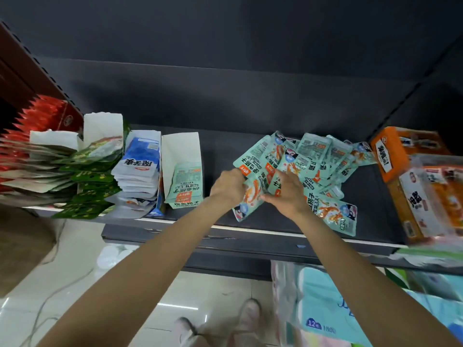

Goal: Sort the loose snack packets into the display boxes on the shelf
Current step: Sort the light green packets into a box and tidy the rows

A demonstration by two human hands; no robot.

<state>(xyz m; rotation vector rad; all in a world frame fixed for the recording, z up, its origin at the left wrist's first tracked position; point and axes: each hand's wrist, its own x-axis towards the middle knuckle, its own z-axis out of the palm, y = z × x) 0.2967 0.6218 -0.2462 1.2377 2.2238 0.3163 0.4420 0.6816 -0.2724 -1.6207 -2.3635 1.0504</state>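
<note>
Mint packets (186,182) upright in the white display box (179,146)

Both your bare forearms reach forward and converge, your hands close together at the middle. Your left hand (229,185) is curled into a grip, knuckles up. Your right hand (284,194) lies beside it, fingers bent and pinching.

Glossy pale tiled floor (82,266) below, a thin cable (50,296) trailing across it. Brown sack-like bulk (22,249) at far left. Wrapped tissue packs (323,309), pastel, stacked low on the right. Two light shoes (248,319) at the bottom edge. White round lids or cups (110,255) under the ledge, blurred.
</note>
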